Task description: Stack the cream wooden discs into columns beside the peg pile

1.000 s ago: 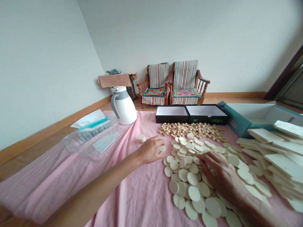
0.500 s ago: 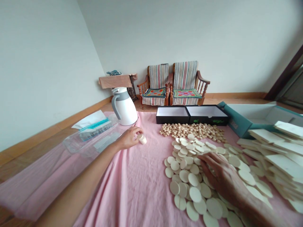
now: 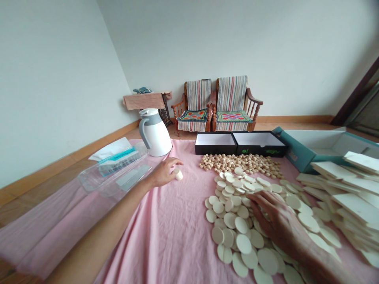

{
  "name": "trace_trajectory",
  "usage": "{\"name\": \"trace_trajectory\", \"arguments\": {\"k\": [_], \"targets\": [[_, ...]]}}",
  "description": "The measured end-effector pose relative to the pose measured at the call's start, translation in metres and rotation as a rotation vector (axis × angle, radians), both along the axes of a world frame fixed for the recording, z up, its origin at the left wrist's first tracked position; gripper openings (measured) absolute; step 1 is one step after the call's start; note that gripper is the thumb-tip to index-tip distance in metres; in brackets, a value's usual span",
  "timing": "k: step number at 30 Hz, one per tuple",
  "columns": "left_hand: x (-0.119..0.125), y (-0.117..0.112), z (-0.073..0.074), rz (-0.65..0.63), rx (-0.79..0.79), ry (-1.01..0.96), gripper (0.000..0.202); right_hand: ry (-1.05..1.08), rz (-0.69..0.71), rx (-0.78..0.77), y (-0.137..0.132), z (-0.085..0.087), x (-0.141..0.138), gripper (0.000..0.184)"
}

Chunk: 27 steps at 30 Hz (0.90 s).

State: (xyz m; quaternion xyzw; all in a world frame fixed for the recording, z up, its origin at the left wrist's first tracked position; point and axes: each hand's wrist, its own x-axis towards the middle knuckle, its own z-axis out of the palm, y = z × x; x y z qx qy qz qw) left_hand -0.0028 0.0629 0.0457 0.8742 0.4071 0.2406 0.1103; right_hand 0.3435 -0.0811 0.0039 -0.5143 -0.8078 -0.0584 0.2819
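Although the left hand (image 3: 161, 174) curls around a small cream plug (image 3: 178, 174) near the top of the pink cloth (image 3: 142, 236), whether its grip is closed on it cannot be told. The right hand (image 3: 276, 223) lies flat, grip open, on cream discs (image 3: 230, 220) at lower right, where the frame cuts some off. Beyond stand a white jug (image 3: 155, 132) and a black box (image 3: 239, 144), its green lettering too small to read. A clear tray (image 3: 133, 177) at left holds a packet (image 3: 120, 163) with unreadable writing.
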Motion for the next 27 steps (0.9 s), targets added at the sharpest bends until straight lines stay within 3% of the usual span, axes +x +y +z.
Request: {"name": "trace_trajectory", "arguments": {"k": [3, 8, 14, 20, 27], "targets": [[0.025, -0.006, 0.001, -0.045, 0.007, -0.053, 0.043, -0.003, -0.008, -0.018, 0.000, -0.001, 0.000, 0.020], [0.083, -0.011, -0.009, -0.286, -0.002, 0.037, 0.037, -0.019, -0.028, -0.046, 0.000, -0.004, 0.001, 0.018], [0.131, -0.001, -0.022, -0.361, 0.046, 0.145, 0.030, -0.023, -0.027, -0.012, 0.000, -0.002, 0.000, 0.021], [0.146, 0.010, -0.027, -0.348, 0.028, 0.201, 0.015, -0.034, -0.025, -0.040, -0.001, -0.001, 0.000, 0.021], [0.134, -0.004, -0.024, -0.234, 0.049, 0.100, 0.024, -0.026, -0.019, -0.022, -0.001, 0.000, 0.000, 0.021]]}}
